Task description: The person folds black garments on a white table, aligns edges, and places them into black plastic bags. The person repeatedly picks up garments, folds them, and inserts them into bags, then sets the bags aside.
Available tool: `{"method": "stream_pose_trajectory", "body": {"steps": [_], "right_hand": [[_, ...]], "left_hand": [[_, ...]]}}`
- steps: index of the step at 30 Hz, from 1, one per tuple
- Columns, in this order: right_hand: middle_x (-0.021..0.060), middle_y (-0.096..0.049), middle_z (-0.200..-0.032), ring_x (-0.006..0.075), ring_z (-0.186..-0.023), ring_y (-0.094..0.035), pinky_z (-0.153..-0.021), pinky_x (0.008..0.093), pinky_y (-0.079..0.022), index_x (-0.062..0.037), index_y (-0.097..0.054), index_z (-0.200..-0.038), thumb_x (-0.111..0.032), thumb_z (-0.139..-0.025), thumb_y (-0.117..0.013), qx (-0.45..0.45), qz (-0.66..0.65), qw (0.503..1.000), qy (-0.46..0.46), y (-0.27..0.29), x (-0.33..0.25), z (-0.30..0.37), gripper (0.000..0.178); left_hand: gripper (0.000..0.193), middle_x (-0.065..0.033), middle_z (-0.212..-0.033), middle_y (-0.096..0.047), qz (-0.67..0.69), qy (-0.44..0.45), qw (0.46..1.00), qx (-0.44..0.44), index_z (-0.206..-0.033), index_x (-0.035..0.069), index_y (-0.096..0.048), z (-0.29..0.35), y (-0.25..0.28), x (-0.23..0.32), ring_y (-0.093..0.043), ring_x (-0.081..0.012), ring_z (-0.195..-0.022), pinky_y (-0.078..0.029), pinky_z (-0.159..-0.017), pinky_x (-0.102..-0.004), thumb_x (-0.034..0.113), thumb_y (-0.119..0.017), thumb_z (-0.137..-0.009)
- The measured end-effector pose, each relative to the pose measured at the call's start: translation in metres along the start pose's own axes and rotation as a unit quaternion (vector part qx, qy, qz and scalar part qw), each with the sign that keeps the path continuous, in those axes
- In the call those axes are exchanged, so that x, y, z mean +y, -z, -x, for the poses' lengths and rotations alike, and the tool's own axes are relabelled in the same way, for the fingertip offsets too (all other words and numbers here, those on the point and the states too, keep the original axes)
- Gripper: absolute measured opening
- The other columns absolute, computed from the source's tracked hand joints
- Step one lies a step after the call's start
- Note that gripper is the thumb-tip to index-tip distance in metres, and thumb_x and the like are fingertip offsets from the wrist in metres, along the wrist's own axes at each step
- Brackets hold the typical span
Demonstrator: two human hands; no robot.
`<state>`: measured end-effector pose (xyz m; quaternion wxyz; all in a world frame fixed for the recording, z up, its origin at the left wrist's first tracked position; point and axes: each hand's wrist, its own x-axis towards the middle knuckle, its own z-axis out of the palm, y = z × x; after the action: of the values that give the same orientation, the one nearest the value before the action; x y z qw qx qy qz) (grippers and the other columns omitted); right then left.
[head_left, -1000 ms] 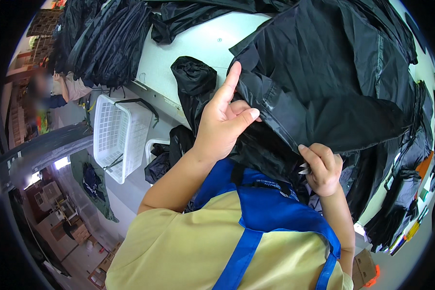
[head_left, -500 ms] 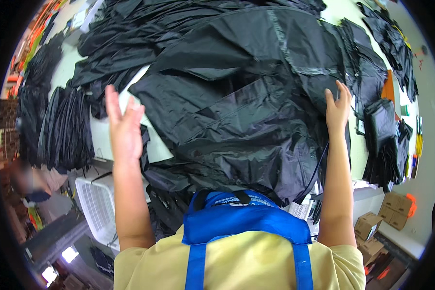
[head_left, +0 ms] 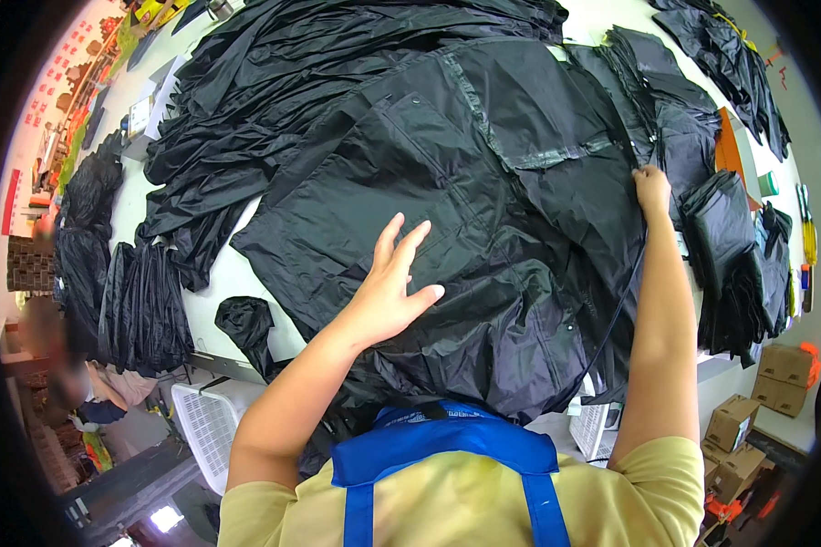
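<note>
A large black garment (head_left: pixel 374 219) of thin, shiny coated fabric lies spread before me. Pale tape runs along its seams, and small round snaps show on it. Over its middle hovers my left hand (head_left: pixel 394 287), fingers spread and holding nothing; whether it touches the cloth I cannot tell. My right hand (head_left: pixel 652 191) is at the garment's right edge, its fingers closed on the fabric there. Near me the cloth is bunched into folds, and a dark cord (head_left: pixel 618 305) trails down its right side.
Heaped black fabric (head_left: pixel 274 82) fills the far side of the white table (head_left: pixel 212 305). Gathered black bundles (head_left: pixel 141 310) hang at the left, and folded black pieces (head_left: pixel 725 246) at the right by an orange panel (head_left: pixel 734 155). White baskets (head_left: pixel 212 428) stand below. Another person (head_left: pixel 109 387) is at the far left.
My left hand has swung in from the left side to above the garment's middle. My right hand has closed on the right edge. The garment's left part now lies flatter.
</note>
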<state>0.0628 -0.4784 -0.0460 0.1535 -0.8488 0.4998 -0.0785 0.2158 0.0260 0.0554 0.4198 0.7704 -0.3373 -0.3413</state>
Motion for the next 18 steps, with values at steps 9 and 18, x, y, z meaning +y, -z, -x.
{"method": "stream_pose_trajectory", "body": {"steps": [9, 18], "right_hand": [[0.007, -0.058, -0.072, 0.0262, -0.065, -0.061, -0.059, 0.0378, -0.05, -0.0081, -0.056, -0.081, -0.008, -0.07, -0.059, -0.097, -0.094, 0.811, 0.569, 0.099, -0.211, 0.27, 0.011], [0.0078, -0.055, -0.072, 0.026, -0.068, -0.061, -0.06, 0.036, -0.05, -0.0061, -0.054, -0.087, -0.006, -0.069, -0.061, -0.247, -0.183, 0.773, 0.555, 0.029, -0.208, 0.375, 0.019]], "left_hand": [[0.079, -0.0147, -0.135, -0.044, 0.366, -0.109, 0.922, 0.063, -0.142, -0.001, -0.03, -0.03, -0.011, 0.049, -0.048, -0.0233, -0.12, -0.04, -0.099, -0.0329, 0.013, -0.075, -0.079], [0.039, -0.0097, -0.122, -0.058, 0.598, 0.001, 0.771, 0.219, -0.127, 0.001, -0.048, 0.053, 0.018, -0.029, -0.056, -0.0247, -0.112, -0.045, -0.097, -0.0411, 0.007, -0.056, -0.089]]}}
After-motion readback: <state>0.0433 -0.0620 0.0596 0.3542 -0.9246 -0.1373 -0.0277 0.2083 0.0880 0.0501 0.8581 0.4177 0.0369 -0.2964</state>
